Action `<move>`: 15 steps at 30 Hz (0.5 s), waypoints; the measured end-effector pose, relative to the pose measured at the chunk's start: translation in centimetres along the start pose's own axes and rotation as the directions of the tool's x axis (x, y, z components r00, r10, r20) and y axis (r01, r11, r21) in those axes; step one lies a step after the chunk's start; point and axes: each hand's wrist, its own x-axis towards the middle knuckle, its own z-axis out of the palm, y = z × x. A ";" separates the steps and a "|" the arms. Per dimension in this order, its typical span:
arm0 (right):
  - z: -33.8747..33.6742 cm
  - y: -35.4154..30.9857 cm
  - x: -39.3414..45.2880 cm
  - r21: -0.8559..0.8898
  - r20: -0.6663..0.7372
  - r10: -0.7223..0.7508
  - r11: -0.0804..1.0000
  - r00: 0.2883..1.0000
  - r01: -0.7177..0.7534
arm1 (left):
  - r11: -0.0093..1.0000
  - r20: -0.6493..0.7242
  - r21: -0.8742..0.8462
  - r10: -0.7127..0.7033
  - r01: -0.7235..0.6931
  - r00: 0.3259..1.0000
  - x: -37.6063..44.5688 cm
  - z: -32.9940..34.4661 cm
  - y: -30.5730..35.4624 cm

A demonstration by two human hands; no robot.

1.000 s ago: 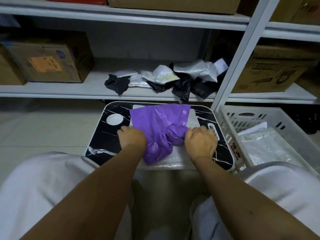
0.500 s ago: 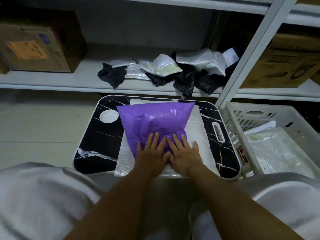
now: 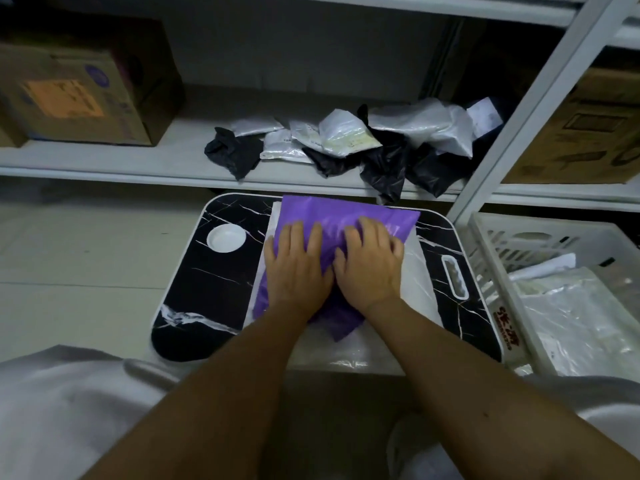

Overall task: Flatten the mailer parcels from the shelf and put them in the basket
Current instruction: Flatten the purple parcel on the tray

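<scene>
head view: both hands lie flat, fingers straight and spread, holding nothing and only pressing down. the left hand and right hand sit side by side, thumbs touching, on the crinkled purple plastic mailer. that mailer lies on a flat white plastic mailer, which rests on the black marble-patterned lap tray with a white rim. the purple one reaches the tray's far edge; its near end, bunched below the wrists, looks not yet smoothed.

on the grey metal shelf just beyond the tray's far edge, a heap of crumpled black and silver mailers waits near the shelf's front edge, so most of the work seems left. the white slotted plastic basket, just beside the tray's right edge, already holds a few flattened clear and white parcels. judging by this, flattening is midway on the purple one, with basketing to follow.
</scene>
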 end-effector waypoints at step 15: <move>4.5 3.3 4.3 0.014 0.686 0.106 0.987 0.720 -0.158 | 0.987 0.564 -0.160 0.084 0.009 0.821 7.6 3.7 -1.7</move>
